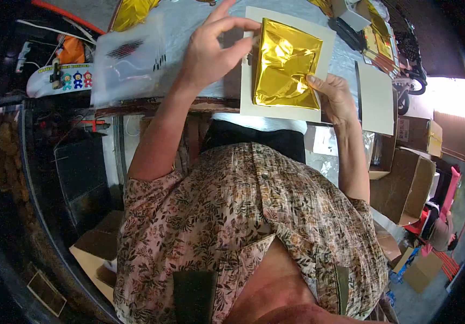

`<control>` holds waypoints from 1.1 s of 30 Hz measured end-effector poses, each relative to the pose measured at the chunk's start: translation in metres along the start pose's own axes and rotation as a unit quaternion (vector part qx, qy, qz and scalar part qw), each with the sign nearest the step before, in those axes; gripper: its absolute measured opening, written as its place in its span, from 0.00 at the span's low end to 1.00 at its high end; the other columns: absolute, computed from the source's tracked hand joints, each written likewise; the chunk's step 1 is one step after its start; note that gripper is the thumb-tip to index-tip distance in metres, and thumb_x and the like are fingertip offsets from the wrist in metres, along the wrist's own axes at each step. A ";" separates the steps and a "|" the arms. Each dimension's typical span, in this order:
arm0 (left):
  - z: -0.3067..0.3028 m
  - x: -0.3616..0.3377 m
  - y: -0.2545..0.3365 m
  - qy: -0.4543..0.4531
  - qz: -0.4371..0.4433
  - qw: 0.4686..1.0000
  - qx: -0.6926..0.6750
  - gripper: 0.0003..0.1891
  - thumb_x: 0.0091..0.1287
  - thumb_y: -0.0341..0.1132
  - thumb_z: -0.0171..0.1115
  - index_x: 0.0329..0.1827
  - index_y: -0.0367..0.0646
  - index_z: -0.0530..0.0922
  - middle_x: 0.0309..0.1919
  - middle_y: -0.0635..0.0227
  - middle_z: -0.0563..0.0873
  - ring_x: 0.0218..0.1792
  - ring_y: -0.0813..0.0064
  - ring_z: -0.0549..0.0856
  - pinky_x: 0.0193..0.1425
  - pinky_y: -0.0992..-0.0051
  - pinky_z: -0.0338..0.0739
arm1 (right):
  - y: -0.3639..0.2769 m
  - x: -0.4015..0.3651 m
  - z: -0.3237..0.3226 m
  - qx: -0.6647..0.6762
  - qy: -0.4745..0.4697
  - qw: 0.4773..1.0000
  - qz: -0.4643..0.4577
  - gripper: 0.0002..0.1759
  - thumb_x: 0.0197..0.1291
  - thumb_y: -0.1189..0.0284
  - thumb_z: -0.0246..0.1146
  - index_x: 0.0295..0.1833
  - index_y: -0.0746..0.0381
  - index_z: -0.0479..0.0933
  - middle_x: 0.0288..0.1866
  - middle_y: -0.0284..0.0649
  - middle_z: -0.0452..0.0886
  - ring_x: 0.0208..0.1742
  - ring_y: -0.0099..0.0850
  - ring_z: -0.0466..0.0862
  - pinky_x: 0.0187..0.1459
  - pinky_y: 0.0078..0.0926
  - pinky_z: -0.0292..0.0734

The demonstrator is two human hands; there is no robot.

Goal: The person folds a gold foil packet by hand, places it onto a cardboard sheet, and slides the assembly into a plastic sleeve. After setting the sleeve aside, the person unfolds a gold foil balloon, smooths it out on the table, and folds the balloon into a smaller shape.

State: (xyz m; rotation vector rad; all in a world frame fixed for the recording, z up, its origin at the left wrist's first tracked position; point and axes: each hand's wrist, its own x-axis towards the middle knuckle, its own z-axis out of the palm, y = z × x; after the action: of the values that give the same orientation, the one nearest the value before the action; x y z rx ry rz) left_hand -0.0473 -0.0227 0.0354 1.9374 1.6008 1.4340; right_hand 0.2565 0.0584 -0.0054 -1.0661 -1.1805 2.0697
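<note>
The person leans over the near edge of a grey table (189,16), holding a cream card (327,40) with a gold foil pouch (286,65) lying flat on its middle. The right hand (334,98) is clamped on the card's right edge, thumb on top and pressing the pouch's right side, the other fingers hidden beneath. The left hand (211,51) is raised at the card's left edge, thumb and forefinger drawn close in a pinch just beside the pouch's far left corner. I cannot tell from here whether they have the corner, the card or nothing between them.

To do this well, I'd judge the right thumb should keep the foil pinned so that it can't slide. The left pinch wants a light touch, since the foil already shows creases and would crumple further. Keeping the pouch square to the card's edges would help.

On the table to the left lies a clear plastic bag (129,59) with dark bits inside. More gold foil (132,11) sits at the far edge, and a second blank card (375,97) just right of the hands. Open cardboard boxes (405,183) stand on the floor to the right; the left side is dim clutter
</note>
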 end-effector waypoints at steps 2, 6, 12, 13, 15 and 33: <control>0.002 -0.007 -0.011 -0.044 -0.170 0.937 -0.301 0.22 0.70 0.23 0.66 0.68 0.43 0.78 0.66 0.57 0.82 0.65 0.67 0.82 0.68 0.69 0.77 | 0.000 0.000 -0.001 -0.004 -0.002 1.000 0.009 0.12 0.68 0.74 0.71 0.51 0.71 0.86 0.48 0.47 0.91 0.45 0.32 0.90 0.50 0.31 0.86; 0.008 -0.004 -0.003 -0.020 -0.156 0.931 -0.328 0.34 0.70 0.21 0.67 0.77 0.45 0.64 0.57 0.62 0.85 0.57 0.74 0.85 0.61 0.75 0.81 | 0.000 0.000 0.003 -0.012 -0.026 1.000 0.009 0.12 0.69 0.74 0.71 0.52 0.71 0.86 0.48 0.46 0.91 0.45 0.31 0.90 0.50 0.30 0.86; 0.009 -0.011 -0.007 -0.003 -0.175 0.942 -0.288 0.09 0.65 0.28 0.72 0.47 0.46 0.92 0.54 0.64 0.90 0.45 0.70 0.91 0.47 0.73 0.86 | 0.002 -0.002 0.004 -0.017 -0.022 1.000 0.001 0.13 0.67 0.74 0.72 0.52 0.71 0.86 0.49 0.46 0.91 0.46 0.31 0.90 0.51 0.30 0.86; 0.009 -0.011 -0.009 -0.004 -0.174 0.942 -0.288 0.09 0.65 0.28 0.72 0.47 0.46 0.92 0.54 0.64 0.90 0.45 0.70 0.91 0.47 0.73 0.86 | 0.004 -0.002 0.004 -0.014 -0.019 1.000 0.004 0.13 0.67 0.74 0.72 0.52 0.71 0.86 0.49 0.46 0.91 0.46 0.31 0.90 0.52 0.31 0.86; 0.008 -0.011 -0.011 0.107 -0.010 0.994 0.005 0.11 0.63 0.27 0.74 0.48 0.41 0.91 0.49 0.63 0.91 0.42 0.76 0.91 0.47 0.76 0.85 | 0.007 -0.002 0.003 -0.017 -0.014 1.000 0.009 0.13 0.66 0.74 0.72 0.52 0.71 0.86 0.49 0.46 0.91 0.46 0.31 0.90 0.52 0.31 0.87; 0.009 -0.014 0.010 0.028 -0.190 0.978 -0.077 0.10 0.62 0.27 0.74 0.47 0.36 0.88 0.32 0.64 0.92 0.35 0.77 0.92 0.41 0.76 0.86 | 0.007 -0.006 0.021 -0.006 -0.011 1.000 0.024 0.09 0.66 0.76 0.72 0.48 0.71 0.87 0.46 0.46 0.91 0.43 0.31 0.90 0.48 0.30 0.86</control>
State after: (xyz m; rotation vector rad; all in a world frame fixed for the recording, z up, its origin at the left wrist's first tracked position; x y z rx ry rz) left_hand -0.0330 -0.0346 0.0306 1.4217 1.7119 1.4114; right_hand 0.2420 0.0409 -0.0033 -1.0897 -1.1904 2.1178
